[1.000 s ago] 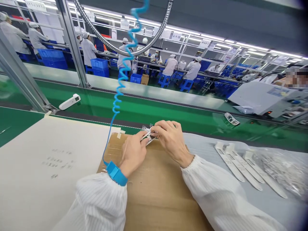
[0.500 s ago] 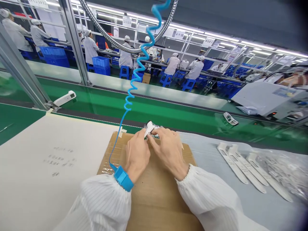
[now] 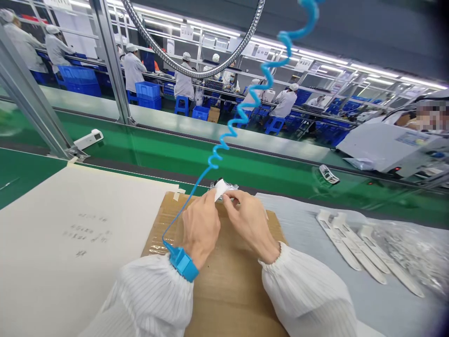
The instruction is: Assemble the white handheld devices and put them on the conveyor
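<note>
Over the far end of a brown cardboard sheet [image 3: 233, 290], my left hand [image 3: 200, 225] is closed around a small white plastic piece [image 3: 220, 188] with a black end. My right hand [image 3: 249, 221] is beside it, thumb and forefinger pinched together close to the piece. Whatever those fingertips hold is too small to make out. Crinkled clear plastic [image 3: 232, 186] shows just behind the piece. A blue wrist strap [image 3: 184, 265] on my left wrist joins a coiled blue cord [image 3: 229, 128].
On the right, flat white plastic parts [image 3: 338, 241] lie beside a clear bag of small pieces [image 3: 412, 248]. A white handheld device [image 3: 88, 139] and a curved white piece [image 3: 329, 174] rest on the green conveyor [image 3: 168, 146]. A metal post [image 3: 110, 61] rises at left.
The coiled cord has swung to the right. The white piece is turned slightly and shows more of its face. My right fingertips have shifted slightly right, drawing together. The conveyor pieces have slid left.
</note>
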`<action>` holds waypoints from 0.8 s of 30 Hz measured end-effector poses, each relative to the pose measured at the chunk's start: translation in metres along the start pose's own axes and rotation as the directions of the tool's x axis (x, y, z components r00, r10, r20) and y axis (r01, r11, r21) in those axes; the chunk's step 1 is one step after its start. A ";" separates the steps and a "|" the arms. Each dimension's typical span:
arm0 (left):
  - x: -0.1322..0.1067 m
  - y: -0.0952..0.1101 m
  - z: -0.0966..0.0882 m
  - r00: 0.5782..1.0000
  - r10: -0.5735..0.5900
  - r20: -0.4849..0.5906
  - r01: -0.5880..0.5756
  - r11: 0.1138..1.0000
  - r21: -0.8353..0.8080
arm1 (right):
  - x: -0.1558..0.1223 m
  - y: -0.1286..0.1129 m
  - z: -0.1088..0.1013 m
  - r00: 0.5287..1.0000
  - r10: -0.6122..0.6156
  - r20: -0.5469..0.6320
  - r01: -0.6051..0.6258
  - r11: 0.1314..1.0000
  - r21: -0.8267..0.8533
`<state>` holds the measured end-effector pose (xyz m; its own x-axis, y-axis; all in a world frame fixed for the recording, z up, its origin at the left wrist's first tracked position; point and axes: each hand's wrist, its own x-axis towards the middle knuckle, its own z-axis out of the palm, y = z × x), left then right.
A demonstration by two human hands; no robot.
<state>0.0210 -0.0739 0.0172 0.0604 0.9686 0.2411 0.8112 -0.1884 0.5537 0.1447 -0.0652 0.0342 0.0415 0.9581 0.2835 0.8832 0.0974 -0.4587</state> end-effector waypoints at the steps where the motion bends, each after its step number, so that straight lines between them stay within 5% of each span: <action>1: -0.001 0.000 0.000 1.000 0.009 0.000 -0.009 1.000 0.000 | 0.000 -0.001 0.000 1.000 0.006 0.002 -0.006 1.000 -0.002; 7: 0.002 -0.002 0.002 1.000 0.002 -0.019 -0.003 0.998 -0.068 | 0.001 -0.001 0.003 1.000 0.013 -0.023 -0.013 1.000 -0.007; 15: 0.015 -0.011 -0.004 0.943 -0.281 -0.176 0.206 0.912 -0.354 | 0.020 0.045 0.002 0.981 0.176 -0.083 -0.183 0.979 -0.089; 18: 0.018 -0.014 -0.005 0.922 -0.338 -0.189 0.211 0.847 -0.488 | 0.030 0.062 0.006 0.988 -0.017 -0.151 -0.035 0.941 -0.338; 22: 0.021 -0.016 0.000 0.902 -0.412 -0.127 0.218 0.690 -0.690 | 0.035 0.067 0.008 0.923 -0.309 0.227 0.379 0.825 -0.419; 24: 0.022 -0.015 0.001 0.890 -0.456 -0.032 0.257 0.559 -0.789 | 0.033 0.071 0.001 0.900 -0.324 0.293 0.418 0.834 -0.361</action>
<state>0.0106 -0.0499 0.0134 -0.3345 0.9423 -0.0121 0.0099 0.0163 0.9998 0.2089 -0.0260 0.0105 -0.3855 0.9093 0.1570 0.9224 0.3841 0.0404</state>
